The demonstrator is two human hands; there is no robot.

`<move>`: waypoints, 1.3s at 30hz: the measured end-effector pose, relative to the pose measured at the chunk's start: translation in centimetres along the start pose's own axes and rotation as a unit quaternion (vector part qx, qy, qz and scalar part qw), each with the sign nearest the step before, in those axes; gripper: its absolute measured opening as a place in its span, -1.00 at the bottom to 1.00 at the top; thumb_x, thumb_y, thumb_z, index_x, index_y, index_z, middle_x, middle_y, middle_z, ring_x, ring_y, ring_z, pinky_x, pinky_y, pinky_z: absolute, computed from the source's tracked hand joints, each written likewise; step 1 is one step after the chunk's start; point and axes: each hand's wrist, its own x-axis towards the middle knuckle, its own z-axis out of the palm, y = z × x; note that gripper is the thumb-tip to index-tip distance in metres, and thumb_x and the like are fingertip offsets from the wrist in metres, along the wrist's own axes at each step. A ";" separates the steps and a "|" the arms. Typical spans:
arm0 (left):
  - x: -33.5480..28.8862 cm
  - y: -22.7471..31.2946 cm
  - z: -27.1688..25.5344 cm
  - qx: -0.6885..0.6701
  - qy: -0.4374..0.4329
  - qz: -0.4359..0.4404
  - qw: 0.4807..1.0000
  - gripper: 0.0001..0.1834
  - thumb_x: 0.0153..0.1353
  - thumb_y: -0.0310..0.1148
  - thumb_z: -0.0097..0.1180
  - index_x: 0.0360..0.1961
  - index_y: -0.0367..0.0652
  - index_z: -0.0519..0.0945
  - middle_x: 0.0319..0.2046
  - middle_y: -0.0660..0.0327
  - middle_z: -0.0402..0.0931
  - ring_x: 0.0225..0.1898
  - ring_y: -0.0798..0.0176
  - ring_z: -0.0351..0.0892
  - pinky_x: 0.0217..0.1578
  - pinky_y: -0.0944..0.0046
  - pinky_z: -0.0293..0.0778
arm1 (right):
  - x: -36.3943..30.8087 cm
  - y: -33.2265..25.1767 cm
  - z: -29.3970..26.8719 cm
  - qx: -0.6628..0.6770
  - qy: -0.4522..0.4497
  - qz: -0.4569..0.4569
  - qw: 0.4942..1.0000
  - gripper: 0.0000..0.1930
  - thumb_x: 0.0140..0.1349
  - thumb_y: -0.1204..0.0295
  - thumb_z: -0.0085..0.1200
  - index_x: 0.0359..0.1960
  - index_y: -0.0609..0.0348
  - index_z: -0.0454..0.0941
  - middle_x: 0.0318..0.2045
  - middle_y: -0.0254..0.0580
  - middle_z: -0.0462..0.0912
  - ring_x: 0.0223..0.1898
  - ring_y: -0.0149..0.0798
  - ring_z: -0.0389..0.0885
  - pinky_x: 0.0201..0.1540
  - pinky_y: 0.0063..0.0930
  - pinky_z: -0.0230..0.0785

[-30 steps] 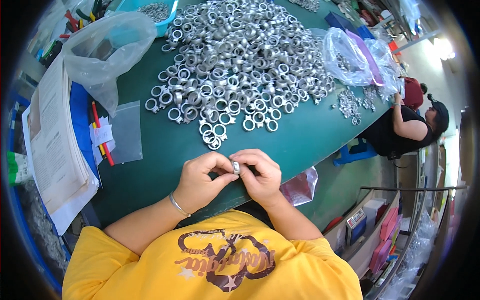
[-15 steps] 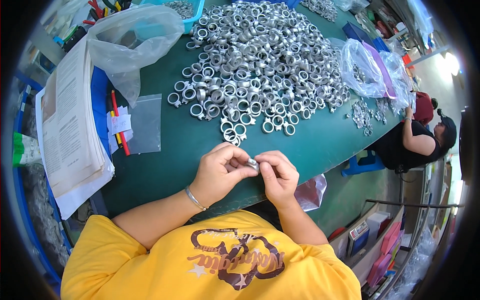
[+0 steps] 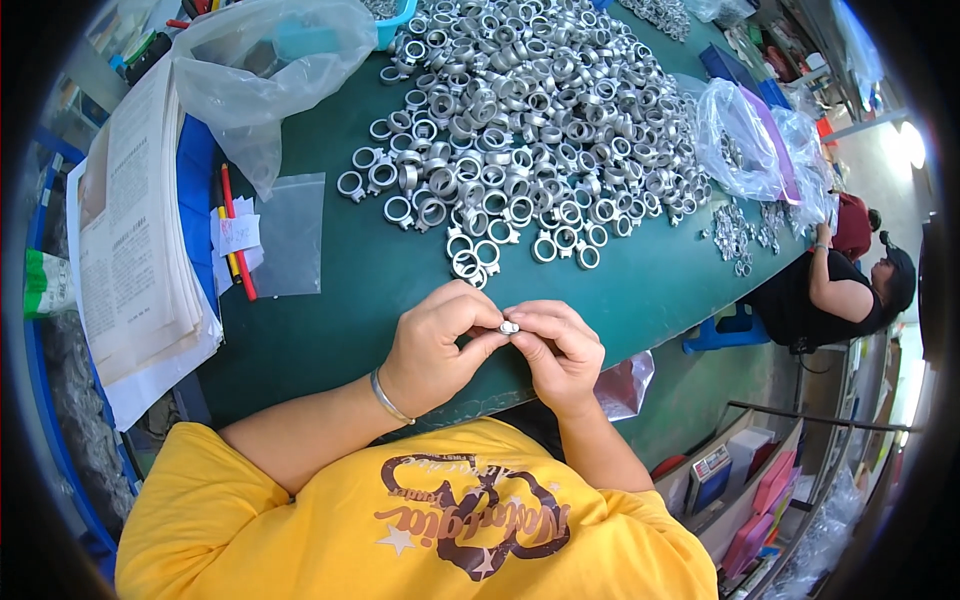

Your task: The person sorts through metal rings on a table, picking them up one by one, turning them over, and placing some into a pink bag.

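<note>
Above my lap at the table's front edge, my left hand [image 3: 437,340] and my right hand [image 3: 560,352] meet fingertip to fingertip. Both are closed in a pinch on one small silver metal ring part [image 3: 509,328]; most of it is hidden by the fingers, and a rounded lug faces up. Just beyond my hands lie the closest loose metal rings [image 3: 467,263], with small lugs on their sides. They belong to a large heap of such silver rings [image 3: 530,110] spread over the green tabletop [image 3: 370,310].
To the left are a stack of printed papers [image 3: 130,240], red and yellow pens [image 3: 240,260], a flat clear bag [image 3: 297,235] and a larger plastic bag [image 3: 270,80]. A bag-lined purple tray [image 3: 768,140] and small metal parts [image 3: 732,235] lie right. A co-worker [image 3: 835,290] sits beyond.
My fingers have turned the small ring part slightly, so its lug now faces up. Both hands stay together at nearly the same place. The view has shifted a little.
</note>
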 end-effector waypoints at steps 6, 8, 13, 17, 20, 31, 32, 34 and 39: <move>0.2 0.0 0.0 0.011 0.007 0.033 0.999 -0.79 -0.19 -0.62 0.29 -0.53 -0.20 0.50 -0.51 0.17 0.51 -0.48 0.28 0.52 -0.48 0.43 0.43 | 0.1 0.0 -0.1 -0.001 -0.005 -0.008 1.000 -0.81 -0.06 0.71 0.13 -0.35 0.33 0.55 -0.37 -0.04 0.58 -0.35 -0.24 0.58 -0.29 -0.54 0.43; 0.1 0.0 0.0 0.011 0.007 0.032 0.999 -0.79 -0.20 -0.62 0.29 -0.53 -0.20 0.50 -0.51 0.17 0.51 -0.48 0.28 0.52 -0.48 0.43 0.43 | 0.1 0.0 -0.1 0.000 -0.006 -0.008 1.000 -0.81 -0.06 0.71 0.13 -0.35 0.33 0.55 -0.37 -0.04 0.58 -0.36 -0.24 0.58 -0.29 -0.54 0.43; 0.2 0.0 0.0 0.008 0.005 0.029 1.000 -0.79 -0.20 -0.62 0.30 -0.54 -0.21 0.49 -0.51 0.17 0.51 -0.48 0.29 0.53 -0.49 0.43 0.43 | 0.0 0.1 -0.1 0.008 -0.006 -0.002 1.000 -0.81 -0.06 0.71 0.14 -0.35 0.33 0.55 -0.37 -0.04 0.59 -0.36 -0.24 0.58 -0.29 -0.54 0.43; 0.2 0.0 0.0 0.002 0.001 0.022 1.000 -0.79 -0.20 -0.62 0.30 -0.53 -0.21 0.49 -0.51 0.17 0.51 -0.48 0.29 0.53 -0.49 0.44 0.43 | 0.0 0.1 -0.2 0.005 -0.008 -0.001 1.000 -0.81 -0.06 0.70 0.14 -0.35 0.33 0.55 -0.38 -0.05 0.59 -0.36 -0.24 0.58 -0.29 -0.55 0.43; 0.2 0.0 -0.1 0.003 0.001 0.022 1.000 -0.79 -0.19 -0.62 0.30 -0.53 -0.21 0.49 -0.50 0.17 0.51 -0.48 0.29 0.52 -0.49 0.44 0.43 | 0.1 0.0 -0.1 0.004 -0.009 0.000 1.000 -0.81 -0.06 0.70 0.15 -0.35 0.32 0.55 -0.38 -0.05 0.59 -0.36 -0.25 0.58 -0.29 -0.55 0.43; -0.1 -0.2 0.0 -0.070 -0.033 -0.074 0.994 -0.83 -0.08 -0.62 0.23 -0.45 -0.27 0.49 -0.43 0.18 0.51 -0.43 0.38 0.54 -0.41 0.48 0.47 | 0.0 0.0 -0.3 -0.030 -0.007 0.002 1.000 -0.82 0.01 0.69 0.09 -0.29 0.32 0.54 -0.39 -0.08 0.58 -0.42 -0.29 0.55 -0.35 -0.57 0.41; -0.1 -0.4 0.1 -0.109 -0.042 -0.111 0.987 -0.85 -0.05 -0.61 0.21 -0.42 -0.29 0.49 -0.41 0.18 0.52 -0.42 0.40 0.54 -0.40 0.48 0.48 | 0.2 0.0 -0.2 -0.050 -0.006 -0.008 0.999 -0.81 0.04 0.68 0.07 -0.27 0.32 0.53 -0.39 -0.09 0.58 -0.43 -0.31 0.55 -0.37 -0.59 0.41; -0.1 -0.2 0.1 -0.194 -0.048 -0.165 0.966 -0.87 0.02 -0.60 0.15 -0.37 -0.32 0.48 -0.39 0.19 0.52 -0.39 0.41 0.54 -0.37 0.48 0.49 | -0.2 -0.3 0.2 0.019 0.028 0.095 0.995 -0.82 0.10 0.67 0.01 -0.23 0.34 0.51 -0.38 -0.10 0.58 -0.46 -0.36 0.53 -0.40 -0.61 0.40; -0.2 -0.4 0.1 -0.232 -0.031 -0.210 0.949 -0.88 0.13 -0.54 0.07 -0.30 -0.34 0.48 -0.41 0.16 0.52 -0.42 0.39 0.55 -0.38 0.45 0.51 | -0.3 0.2 0.0 0.213 0.057 0.174 0.960 -0.77 0.23 0.58 -0.12 -0.08 0.39 0.39 -0.28 -0.01 0.54 -0.42 -0.33 0.57 -0.39 -0.58 0.47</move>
